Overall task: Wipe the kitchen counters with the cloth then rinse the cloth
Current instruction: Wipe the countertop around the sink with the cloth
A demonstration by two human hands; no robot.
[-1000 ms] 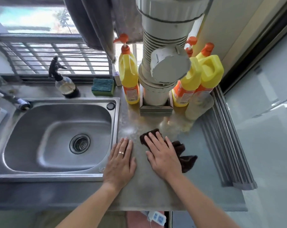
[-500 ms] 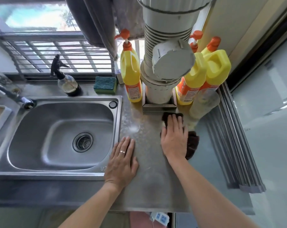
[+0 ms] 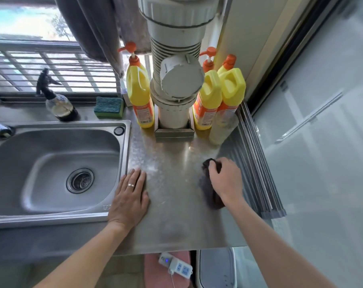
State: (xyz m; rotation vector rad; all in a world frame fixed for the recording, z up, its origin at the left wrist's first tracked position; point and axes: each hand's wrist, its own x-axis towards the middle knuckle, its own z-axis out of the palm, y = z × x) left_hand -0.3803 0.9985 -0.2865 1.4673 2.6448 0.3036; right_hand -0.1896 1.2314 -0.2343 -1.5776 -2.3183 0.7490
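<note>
Head view, nearest first: below the bench's front edge a white power strip (image 3: 175, 267) lies on something pink. On the steel bench (image 3: 172, 204) my left hand (image 3: 129, 199) lies flat, palm down, fingers (image 3: 137, 178) straight and close together, a ring on one of them, holding nothing; it sits just beside the sink's right rim. My right hand (image 3: 226, 179) is further right, its fingers curled round the dark cloth (image 3: 210, 194), which is bunched under the palm and touches the bench; a bit pokes out at the fingertips and more trails toward my wrist. Just right of that hand runs a ribbed rack (image 3: 257, 173) along the bench edge. To the left the sink (image 3: 51, 163) shows its drain (image 3: 80, 180). Further back a fat grey pipe (image 3: 174, 84) stands in a square base, with one yellow bottle (image 3: 140, 96) to its left and two more on its right. Behind the sink a sponge (image 3: 108, 104) and a spray bottle (image 3: 58, 102) sit by the window.
</note>
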